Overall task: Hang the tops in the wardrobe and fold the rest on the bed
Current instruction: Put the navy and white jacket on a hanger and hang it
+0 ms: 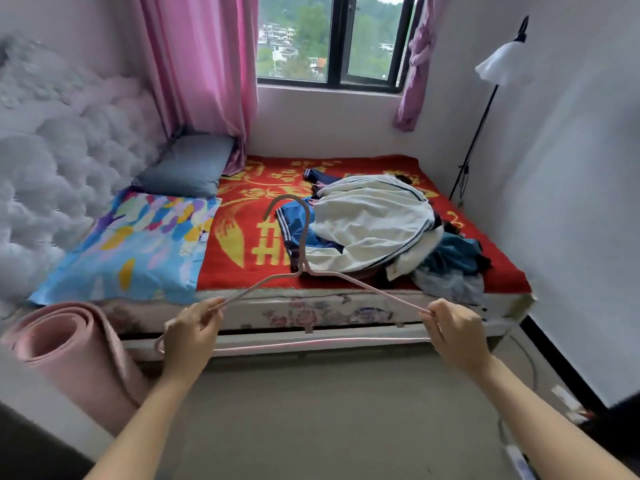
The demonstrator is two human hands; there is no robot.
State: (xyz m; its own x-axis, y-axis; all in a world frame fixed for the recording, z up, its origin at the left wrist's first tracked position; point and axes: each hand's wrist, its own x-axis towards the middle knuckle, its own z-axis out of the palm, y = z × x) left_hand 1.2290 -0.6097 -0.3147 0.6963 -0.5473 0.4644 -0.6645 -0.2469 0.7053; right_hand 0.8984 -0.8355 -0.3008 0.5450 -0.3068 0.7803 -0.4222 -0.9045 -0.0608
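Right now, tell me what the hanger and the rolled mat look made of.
The hanger: thin pink rod, probably coated wire or plastic; smooth with slight sheen. The rolled mat: pink foam, likely; matte, thick soft-looking layers at the coil end.

Rolled pink mat [65, 351] — grey pillow [187, 166]

The gap between the left hand [194, 336] and the right hand [457, 336] is being barred by a pink wire hanger [311, 342], gripped at both ends in front of the bed [329, 311]. The right half of the red blanket [239, 237] is being taken up by a heap of clothes [446, 268] topped by a white jacket [370, 220]. Bare blanket is being left open between the heap and the patterned pillow [138, 244]. Floor [329, 410] room is being narrowed leftward by a rolled pink mat [69, 355] and rightward by the wall [571, 237] and a lamp stand [478, 133].
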